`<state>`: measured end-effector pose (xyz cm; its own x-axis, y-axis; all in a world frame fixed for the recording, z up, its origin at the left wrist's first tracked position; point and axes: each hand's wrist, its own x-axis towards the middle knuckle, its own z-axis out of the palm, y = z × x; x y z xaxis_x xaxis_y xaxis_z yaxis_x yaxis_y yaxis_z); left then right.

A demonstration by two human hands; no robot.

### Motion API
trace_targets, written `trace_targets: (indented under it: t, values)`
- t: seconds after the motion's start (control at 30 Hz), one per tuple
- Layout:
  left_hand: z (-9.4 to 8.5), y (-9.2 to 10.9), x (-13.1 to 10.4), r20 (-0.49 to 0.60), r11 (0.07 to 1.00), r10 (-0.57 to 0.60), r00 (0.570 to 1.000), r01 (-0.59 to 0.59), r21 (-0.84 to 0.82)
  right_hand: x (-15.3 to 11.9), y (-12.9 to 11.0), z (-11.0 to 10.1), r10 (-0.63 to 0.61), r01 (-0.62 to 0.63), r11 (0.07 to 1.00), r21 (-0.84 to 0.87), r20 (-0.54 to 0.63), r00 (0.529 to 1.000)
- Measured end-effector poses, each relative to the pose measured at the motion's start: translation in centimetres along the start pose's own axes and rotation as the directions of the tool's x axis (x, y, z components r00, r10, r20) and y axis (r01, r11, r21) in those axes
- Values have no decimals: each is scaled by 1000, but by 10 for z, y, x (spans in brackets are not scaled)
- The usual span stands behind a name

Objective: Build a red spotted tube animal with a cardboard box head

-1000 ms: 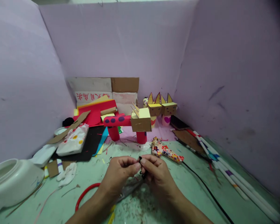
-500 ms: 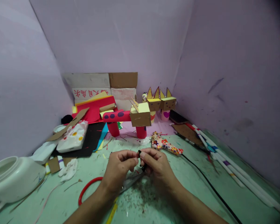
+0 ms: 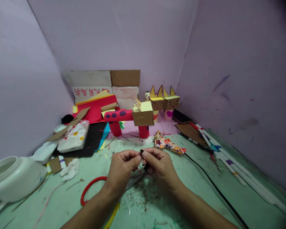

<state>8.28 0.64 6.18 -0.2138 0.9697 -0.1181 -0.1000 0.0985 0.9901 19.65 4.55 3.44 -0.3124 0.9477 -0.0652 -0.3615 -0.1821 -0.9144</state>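
My left hand (image 3: 123, 170) and my right hand (image 3: 160, 163) meet fingertip to fingertip over the table. Thumbs and forefingers of both pinch a small black strip (image 3: 141, 152); more black shows below, under my right fingers. Its material is too small to make out. Beneath my left wrist lie scissors with a red handle (image 3: 82, 192), their blades partly covered by my hand. Just beyond my hands stands a cardboard box-headed animal figure (image 3: 143, 118) on red tube legs with a purple-spotted red body. A flower-patterned glue gun (image 3: 169, 146) rests beyond my right hand.
Two more box-headed figures (image 3: 171, 103) stand at the back. Coloured paper (image 3: 92, 109), a tissue pack (image 3: 73, 136) and a white pot (image 3: 16, 181) occupy the left. White tubes (image 3: 243, 171) line the right wall, and a black cable (image 3: 212, 181) crosses the right side.
The camera view has tilted slightly, so most things sit a little higher in the picture. Both hands stay together, still pinching the black strip, with the fingertips slightly closer.
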Motion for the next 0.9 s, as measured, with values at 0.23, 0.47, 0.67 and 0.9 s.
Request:
trace_targets:
  t: [0.23, 0.47, 0.67, 0.9]
  values:
    - [-1, -3, 3, 84, 994, -38, 996, 46, -96, 2, 4, -5, 6, -6, 1000, 5, 21, 1000]
    - [0, -1, 1, 19, 993, 48, 999, -50, 107, 2, 0, -1, -2, 2, 998, -64, -13, 1000]
    - [-10, -2, -3, 221, 408, 682, 697, -614, 676, 3, -1, -3, -165, 161, 920, -356, 20, 986]
    - [-27, 7, 2, 615, -119, 630, 474, -724, 680, 1, 2, -13, -416, 592, 463, -659, 429, 802]
